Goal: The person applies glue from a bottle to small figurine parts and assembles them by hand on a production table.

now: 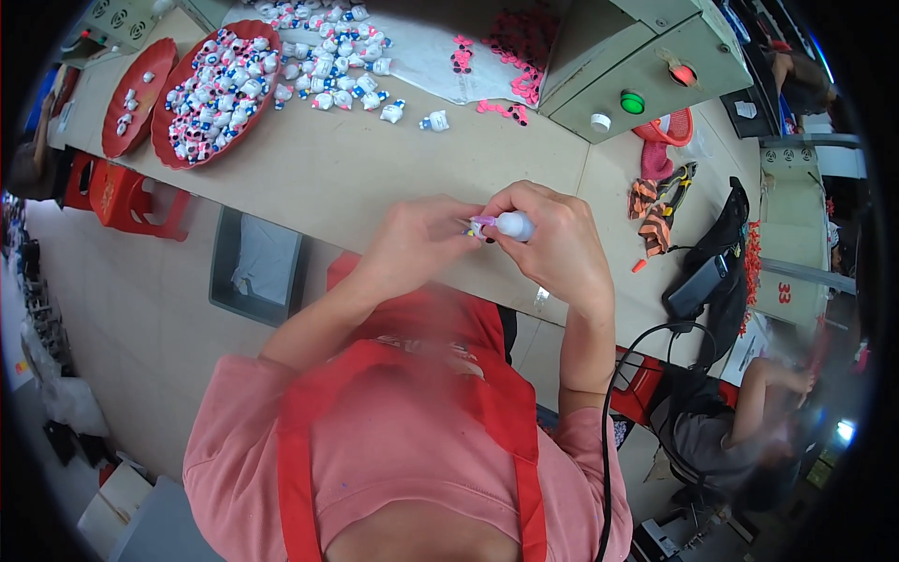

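Note:
In front of my body, above the near edge of the table, both hands meet. My right hand (552, 229) is closed around a small white squeeze bottle (514, 225), its narrow end pointing left. My left hand (417, 239), slightly blurred, pinches a tiny pink and white toy figure (478, 228) against that end. Fingers cover much of the figure, so its shape cannot be made out. Farther off, many white, blue and pink toy figures (342, 70) lie heaped on the table, with a single figure (434, 121) apart from them.
Left on the table (393, 159) are a red tray (161, 155) full of figures and a second red tray (114, 140) holding a few. Pink pieces (515, 56) lie beside a grey-green machine box (646, 70). Pliers (676, 187) and a black phone (698, 286) lie right. A grey bin (225, 281) stands below.

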{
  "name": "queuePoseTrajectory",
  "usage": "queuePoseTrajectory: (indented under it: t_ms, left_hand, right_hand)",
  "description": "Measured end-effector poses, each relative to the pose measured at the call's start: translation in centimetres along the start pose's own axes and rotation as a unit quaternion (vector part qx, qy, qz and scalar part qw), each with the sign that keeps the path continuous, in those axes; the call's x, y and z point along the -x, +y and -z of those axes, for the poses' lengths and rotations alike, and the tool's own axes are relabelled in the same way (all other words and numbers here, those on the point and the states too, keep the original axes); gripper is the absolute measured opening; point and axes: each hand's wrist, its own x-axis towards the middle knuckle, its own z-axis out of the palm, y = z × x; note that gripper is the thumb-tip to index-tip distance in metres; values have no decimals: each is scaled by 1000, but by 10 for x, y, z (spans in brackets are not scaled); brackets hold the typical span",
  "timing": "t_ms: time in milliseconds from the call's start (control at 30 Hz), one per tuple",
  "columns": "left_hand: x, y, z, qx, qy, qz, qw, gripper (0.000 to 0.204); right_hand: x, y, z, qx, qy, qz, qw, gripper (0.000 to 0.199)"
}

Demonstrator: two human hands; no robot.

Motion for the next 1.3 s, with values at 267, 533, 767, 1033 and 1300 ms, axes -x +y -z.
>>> queuePoseTrajectory:
  t_ms: [267, 533, 767, 1033, 1300]
  left_hand:
    - [2, 7, -2, 128, -13, 25, 991, 28]
    - [-8, 3, 2, 350, -13, 77, 934, 30]
    - [0, 13, -22, 342, 51, 5, 938, 31]
    - [-4, -1, -17, 354, 20, -8, 935, 29]
    - [-1, -5, -7, 338, 21, -14, 941, 26]
  right_hand:
    - [8, -3, -3, 10, 55, 16, 998, 13]
    - [16, 7, -30, -198, 207, -77, 955, 13]
    - [27, 7, -48, -438, 225, -217, 843, 17]
    - [27, 11, -46, -495, 196, -182, 827, 18]
    - [21, 2, -49, -438, 197, -184, 858, 12]
